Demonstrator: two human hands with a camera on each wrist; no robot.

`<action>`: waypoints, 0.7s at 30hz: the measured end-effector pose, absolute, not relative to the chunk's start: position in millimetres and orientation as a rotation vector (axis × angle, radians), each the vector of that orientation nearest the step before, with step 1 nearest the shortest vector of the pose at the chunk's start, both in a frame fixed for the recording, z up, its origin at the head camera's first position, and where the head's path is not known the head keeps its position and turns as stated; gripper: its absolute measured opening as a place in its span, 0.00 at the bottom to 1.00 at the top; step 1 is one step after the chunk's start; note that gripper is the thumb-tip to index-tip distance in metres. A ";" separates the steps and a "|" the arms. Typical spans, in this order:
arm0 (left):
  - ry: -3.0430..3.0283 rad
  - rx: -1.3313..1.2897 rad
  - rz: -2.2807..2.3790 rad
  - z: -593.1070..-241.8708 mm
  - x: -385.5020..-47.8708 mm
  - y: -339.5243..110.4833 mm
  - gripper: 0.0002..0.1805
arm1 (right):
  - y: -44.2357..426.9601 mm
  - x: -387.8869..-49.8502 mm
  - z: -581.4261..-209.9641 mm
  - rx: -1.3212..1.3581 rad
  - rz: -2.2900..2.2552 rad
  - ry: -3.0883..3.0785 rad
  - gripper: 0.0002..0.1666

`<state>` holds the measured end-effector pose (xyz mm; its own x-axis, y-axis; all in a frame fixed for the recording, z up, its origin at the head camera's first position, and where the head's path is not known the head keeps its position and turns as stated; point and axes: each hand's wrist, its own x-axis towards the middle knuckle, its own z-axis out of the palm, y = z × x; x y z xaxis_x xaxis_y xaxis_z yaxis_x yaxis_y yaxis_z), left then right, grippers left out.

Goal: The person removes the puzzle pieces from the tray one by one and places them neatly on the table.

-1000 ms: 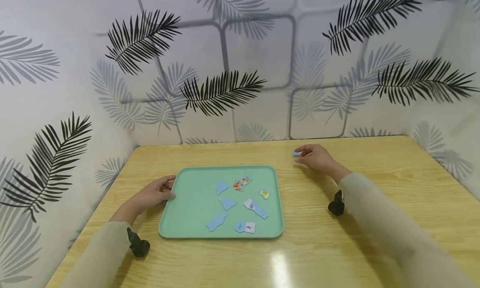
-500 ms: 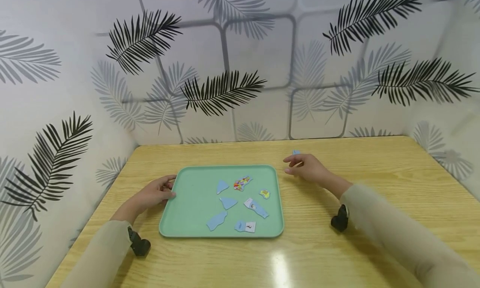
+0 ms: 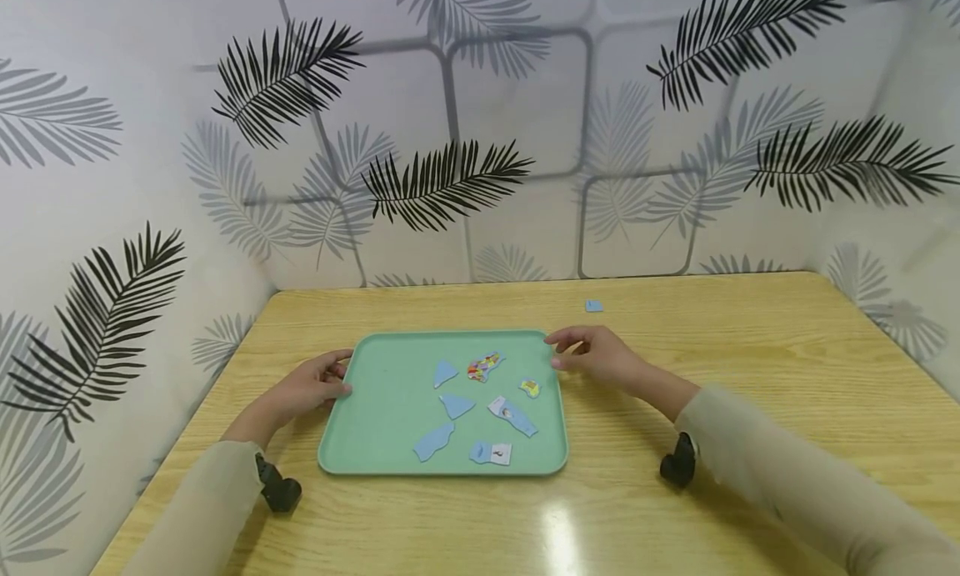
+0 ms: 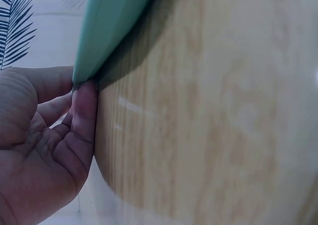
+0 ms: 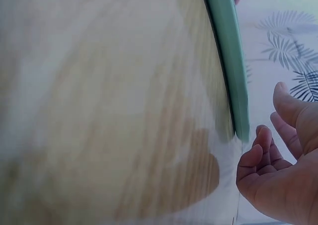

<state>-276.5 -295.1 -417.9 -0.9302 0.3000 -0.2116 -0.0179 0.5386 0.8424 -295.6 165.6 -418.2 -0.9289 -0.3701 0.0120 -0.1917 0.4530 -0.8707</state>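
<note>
A green tray (image 3: pixel 382 409) lies on the table with several puzzle pieces on it, among them a multicoloured one (image 3: pixel 483 366) and blue ones. My left hand (image 3: pixel 303 386) pinches the tray's left rim; the left wrist view shows the thumb on top and fingers beneath the tray edge (image 4: pixel 107 31). My right hand (image 3: pixel 603 358) is at the tray's upper right corner, thumb and fingers apart. In the right wrist view, the hand (image 5: pixel 288 160) has a gap to the tray edge (image 5: pixel 231 51), holding nothing.
A small blue piece (image 3: pixel 593 306) lies on the wooden table (image 3: pixel 712 326) near its back edge, beyond my right hand. A wall with a leaf pattern (image 3: pixel 517 226) stands behind and to the sides of the table.
My right hand let go of the small blue piece at the back and moved left and nearer, to the tray's right corner. The left hand and the tray have stayed in place.
</note>
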 end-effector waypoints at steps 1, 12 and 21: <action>2.450 0.234 1.345 -417.6 -276.5 -295.0 0.36 | 163.8 -293.8 -417.9 -0.495 -1.476 2.511 0.23; 2.458 0.214 1.344 -415.3 -274.0 -293.2 0.36 | 144.6 -277.1 -416.9 -0.515 -1.461 2.454 0.22; 2.462 0.221 1.338 -413.9 -273.3 -292.4 0.35 | 138.4 -275.1 -418.0 -0.532 -1.387 2.492 0.22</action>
